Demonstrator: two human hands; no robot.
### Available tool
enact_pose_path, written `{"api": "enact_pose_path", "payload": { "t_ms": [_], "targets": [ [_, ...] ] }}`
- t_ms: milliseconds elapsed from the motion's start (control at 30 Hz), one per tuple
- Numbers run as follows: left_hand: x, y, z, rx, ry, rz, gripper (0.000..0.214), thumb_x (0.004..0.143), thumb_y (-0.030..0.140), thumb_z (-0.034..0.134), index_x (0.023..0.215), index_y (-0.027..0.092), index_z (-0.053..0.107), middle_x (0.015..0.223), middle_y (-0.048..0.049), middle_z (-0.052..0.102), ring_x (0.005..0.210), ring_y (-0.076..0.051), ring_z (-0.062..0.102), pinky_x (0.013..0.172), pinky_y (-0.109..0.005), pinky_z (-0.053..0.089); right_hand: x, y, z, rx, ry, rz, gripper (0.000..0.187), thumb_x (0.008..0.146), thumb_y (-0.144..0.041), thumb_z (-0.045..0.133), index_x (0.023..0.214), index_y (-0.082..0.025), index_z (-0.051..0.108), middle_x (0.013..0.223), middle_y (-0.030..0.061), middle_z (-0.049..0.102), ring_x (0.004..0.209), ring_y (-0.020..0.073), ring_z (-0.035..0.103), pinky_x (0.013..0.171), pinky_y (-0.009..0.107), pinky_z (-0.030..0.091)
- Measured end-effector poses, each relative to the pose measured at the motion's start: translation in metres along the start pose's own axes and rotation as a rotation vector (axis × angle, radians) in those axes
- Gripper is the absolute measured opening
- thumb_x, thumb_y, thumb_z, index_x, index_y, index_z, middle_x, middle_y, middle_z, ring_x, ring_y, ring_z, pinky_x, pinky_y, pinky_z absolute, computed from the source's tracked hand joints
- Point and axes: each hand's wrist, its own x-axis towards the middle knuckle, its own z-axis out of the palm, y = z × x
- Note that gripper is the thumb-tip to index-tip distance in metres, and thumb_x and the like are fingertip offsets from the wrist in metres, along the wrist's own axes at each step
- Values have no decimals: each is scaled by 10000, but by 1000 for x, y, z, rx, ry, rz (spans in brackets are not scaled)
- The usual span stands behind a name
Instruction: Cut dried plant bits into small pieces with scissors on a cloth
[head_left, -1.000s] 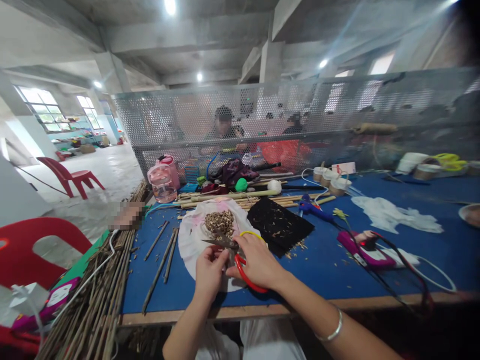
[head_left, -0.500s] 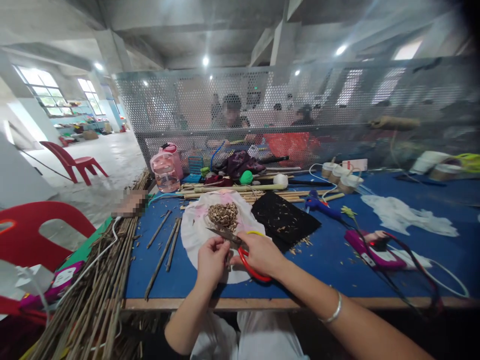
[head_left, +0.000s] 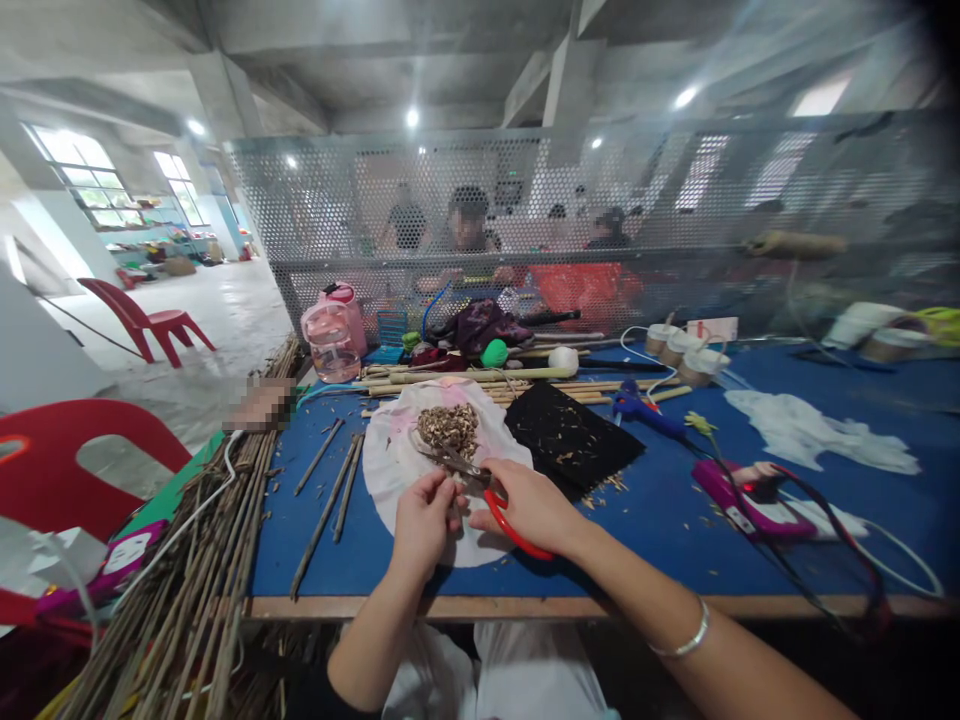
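My right hand (head_left: 529, 510) is closed around the red handle of a pair of scissors (head_left: 504, 520). Their metal blades point left, over the near edge of a pile of small brown cut pieces (head_left: 448, 430). Just below the blades, my left hand (head_left: 424, 520) has its thumb and fingertips pinched together; whatever is between them is too small or hidden to name. Both hands are over a round white cloth (head_left: 386, 490) that lies under the pile. Left of the cloth, several thin brown sticks (head_left: 324, 515) rest on the blue tabletop (head_left: 622, 555).
A black cloth (head_left: 574, 435) with scattered chips adjoins the white one. Behind lie long sticks (head_left: 480, 376) and a green ball (head_left: 494, 353). A blue glue gun (head_left: 645, 412) and purple power strip (head_left: 739, 500) are right. A stick bundle (head_left: 202, 560) runs along the left.
The scissors have turned slightly and their handle has shifted right with my right hand. A yellow part of the handle is now out of sight. My left hand has barely moved.
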Motion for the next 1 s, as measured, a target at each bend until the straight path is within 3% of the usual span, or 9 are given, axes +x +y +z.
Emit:
{"api": "enact_pose_path", "payload": {
  "t_ms": [267, 500, 767, 1000],
  "targets": [
    [0, -3, -2, 36, -14, 51, 349, 648, 448, 696, 764, 120, 664, 639, -38, 633, 543, -117, 546, 496, -207, 412, 2, -7, 14, 13, 35, -62, 668, 665, -530, 689, 1186, -151, 511, 1158, 145, 566, 1059, 270, 516, 898, 392, 375],
    [5, -6, -1, 1, -36, 61, 347, 687, 445, 663, 824, 127, 666, 641, -20, 623, 545, -114, 543, 552, -221, 438, 5, -13, 15, 93, 44, -27, 509, 701, -515, 672, 1070, -182, 564, 995, 98, 634, 926, 240, 576, 778, 320, 413],
    [11, -3, 3, 16, 15, 25, 465, 567, 536, 706, 785, 128, 654, 598, -16, 609, 514, -131, 539, 501, -231, 421, 5, -14, 11, 161, 7, 12, 388, 710, -506, 653, 969, -224, 591, 932, 46, 693, 872, 229, 634, 703, 280, 408],
    [9, 1, 1, 131, -16, 108, 389, 631, 431, 701, 865, 120, 683, 720, -52, 675, 700, -190, 614, 676, -274, 476, 6, -12, 12, 132, 17, 40, 367, 706, -520, 649, 922, -228, 599, 878, 39, 696, 813, 225, 637, 669, 276, 406]
  ]
}}
